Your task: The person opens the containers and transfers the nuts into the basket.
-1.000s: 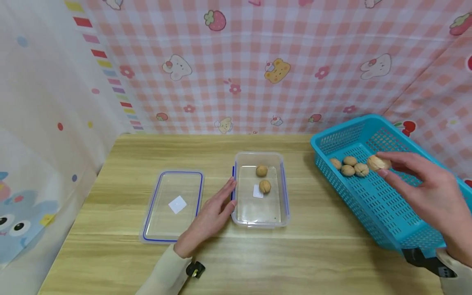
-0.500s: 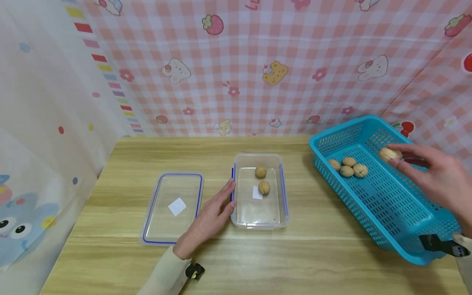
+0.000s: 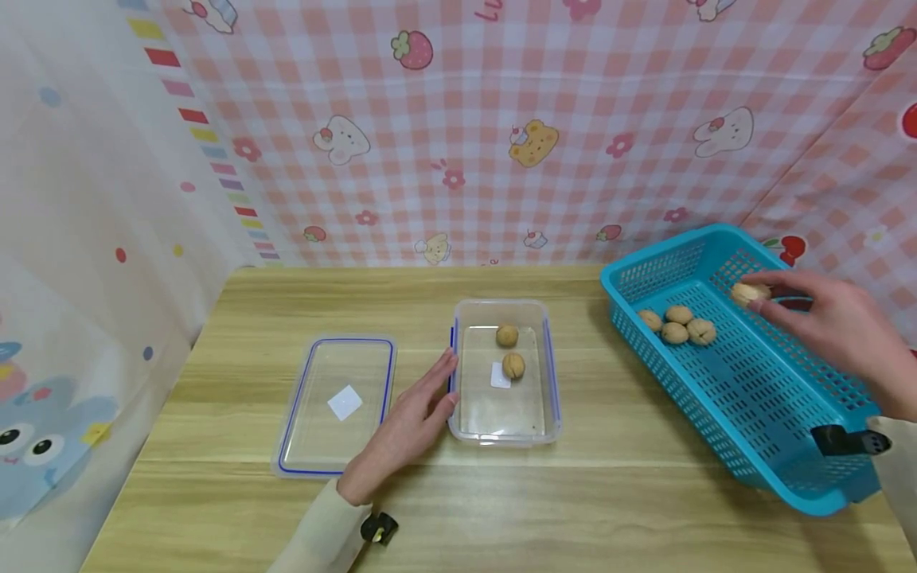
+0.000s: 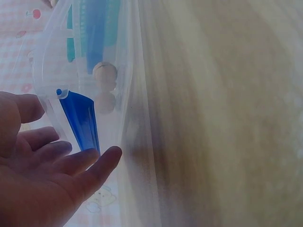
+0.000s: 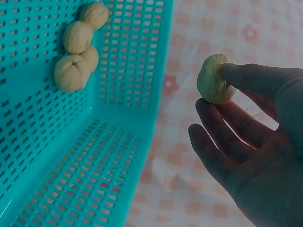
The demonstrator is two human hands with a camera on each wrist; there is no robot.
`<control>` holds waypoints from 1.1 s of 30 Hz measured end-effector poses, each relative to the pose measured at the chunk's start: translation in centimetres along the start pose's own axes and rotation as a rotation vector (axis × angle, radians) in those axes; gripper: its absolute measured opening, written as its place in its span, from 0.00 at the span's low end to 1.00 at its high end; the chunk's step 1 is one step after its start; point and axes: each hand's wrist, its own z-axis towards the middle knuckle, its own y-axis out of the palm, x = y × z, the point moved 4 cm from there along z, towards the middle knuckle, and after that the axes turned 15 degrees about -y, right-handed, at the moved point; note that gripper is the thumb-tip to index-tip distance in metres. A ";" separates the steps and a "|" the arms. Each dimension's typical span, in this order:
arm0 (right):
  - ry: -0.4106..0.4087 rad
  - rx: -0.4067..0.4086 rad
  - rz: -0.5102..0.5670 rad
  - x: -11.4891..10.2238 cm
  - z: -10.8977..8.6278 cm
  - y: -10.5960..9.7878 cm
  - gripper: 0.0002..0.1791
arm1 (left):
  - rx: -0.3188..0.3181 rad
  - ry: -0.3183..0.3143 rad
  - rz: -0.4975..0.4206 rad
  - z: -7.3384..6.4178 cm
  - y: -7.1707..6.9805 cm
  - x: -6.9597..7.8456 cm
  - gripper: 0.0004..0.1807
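My right hand (image 3: 834, 322) pinches a walnut (image 5: 215, 79) between thumb and fingers, held up over the blue plastic basket (image 3: 748, 473). Several walnuts (image 3: 677, 325) lie grouped on the basket's floor toward its left end, also visible in the right wrist view. My left hand (image 3: 404, 426) has its fingers extended, the tips at the left side of a clear plastic food container (image 3: 501, 414). Inside that container are two walnuts (image 3: 513, 365) and a small white label. In the left wrist view, the fingers (image 4: 111, 158) lie beside the container's blue latch strip (image 4: 81, 120).
A clear lid (image 3: 315, 430) with a blue seal and a white square label lies on the wooden table (image 3: 573, 509), left of the container. Behind the table hangs a pink checked cloth (image 3: 458, 119). A white dotted curtain (image 3: 79, 199) covers the left side.
My right hand, with the walnut, has moved slightly right and up over the basket, then a little back to the left. The left hand stays at the container's side.
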 end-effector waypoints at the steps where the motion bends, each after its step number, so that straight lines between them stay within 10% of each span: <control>1: -0.006 -0.002 0.003 0.2 0.1 0.1 0.17 | 0.000 0.000 -0.001 0.0 0.0 0.0 0.30; 33: 0.087 -0.310 0.074 6.2 0.5 4.4 0.22 | 0.006 0.000 -0.011 0.1 0.1 -0.2 0.30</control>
